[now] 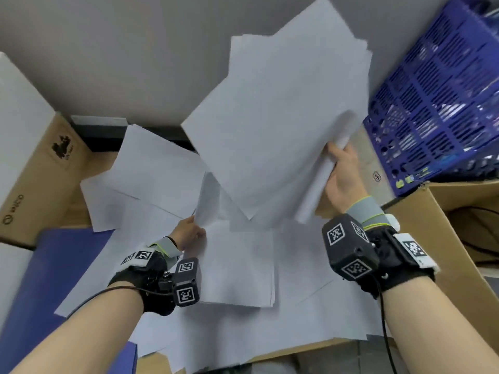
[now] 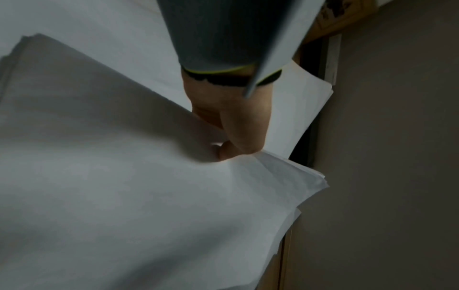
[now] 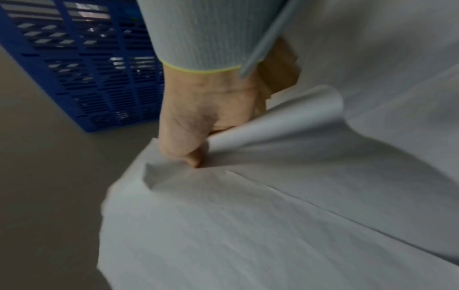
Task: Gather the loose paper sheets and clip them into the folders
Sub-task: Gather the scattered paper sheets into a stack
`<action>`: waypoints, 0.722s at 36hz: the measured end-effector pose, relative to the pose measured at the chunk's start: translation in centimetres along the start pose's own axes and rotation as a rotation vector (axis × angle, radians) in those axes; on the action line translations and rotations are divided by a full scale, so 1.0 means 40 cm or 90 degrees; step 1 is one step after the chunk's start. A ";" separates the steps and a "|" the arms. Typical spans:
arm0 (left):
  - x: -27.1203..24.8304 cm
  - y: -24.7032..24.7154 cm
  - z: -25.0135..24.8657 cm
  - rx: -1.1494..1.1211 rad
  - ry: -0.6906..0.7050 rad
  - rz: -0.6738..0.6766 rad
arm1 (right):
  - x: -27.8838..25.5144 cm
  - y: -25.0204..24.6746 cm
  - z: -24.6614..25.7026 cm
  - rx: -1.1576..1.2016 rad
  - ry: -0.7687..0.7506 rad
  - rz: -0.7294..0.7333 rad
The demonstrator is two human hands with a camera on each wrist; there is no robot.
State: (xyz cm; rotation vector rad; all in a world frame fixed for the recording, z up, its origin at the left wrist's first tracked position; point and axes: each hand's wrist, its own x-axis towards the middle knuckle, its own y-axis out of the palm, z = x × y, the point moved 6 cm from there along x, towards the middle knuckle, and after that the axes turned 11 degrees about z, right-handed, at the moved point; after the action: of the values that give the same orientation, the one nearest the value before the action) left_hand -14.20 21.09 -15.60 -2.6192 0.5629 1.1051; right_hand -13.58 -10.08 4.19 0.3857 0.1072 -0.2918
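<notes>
My right hand (image 1: 340, 168) grips a thick bunch of white sheets (image 1: 280, 120) by its right edge and holds it raised and tilted; in the right wrist view the right hand (image 3: 196, 125) crumples that bunch of sheets (image 3: 273, 215) under the thumb. My left hand (image 1: 190, 233) pinches the edge of a few sheets (image 1: 208, 195) lifted off the pile; the left wrist view shows the left hand (image 2: 236, 125) with thumb and finger closed on those sheets (image 2: 124, 186). Many loose sheets (image 1: 243, 265) lie spread below. A blue folder (image 1: 35, 279) lies at the left.
A blue slotted plastic crate (image 1: 442, 98) stands at the far right, above an open cardboard box (image 1: 442, 228). Cardboard boxes (image 1: 40, 168) stand at the left. The grey floor (image 1: 121, 49) lies beyond the papers.
</notes>
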 end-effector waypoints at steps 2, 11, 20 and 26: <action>-0.019 -0.009 0.026 -0.038 -0.022 0.017 | -0.028 -0.018 -0.081 -0.066 0.099 0.002; -0.094 -0.031 0.185 -0.159 -0.086 0.052 | -0.259 -0.146 -0.426 -0.470 0.509 0.030; -0.105 -0.021 0.246 -0.078 -0.111 0.084 | -0.384 -0.236 -0.541 -0.471 0.622 -0.012; -0.094 0.021 0.217 0.029 -0.044 0.080 | -0.383 -0.191 -0.501 -0.289 0.559 -0.010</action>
State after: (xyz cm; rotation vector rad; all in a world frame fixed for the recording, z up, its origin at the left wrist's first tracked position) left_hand -22.47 24.44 -18.86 -2.5256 0.7376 1.2004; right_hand -31.41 -5.14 -14.59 0.0366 1.0195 -0.0883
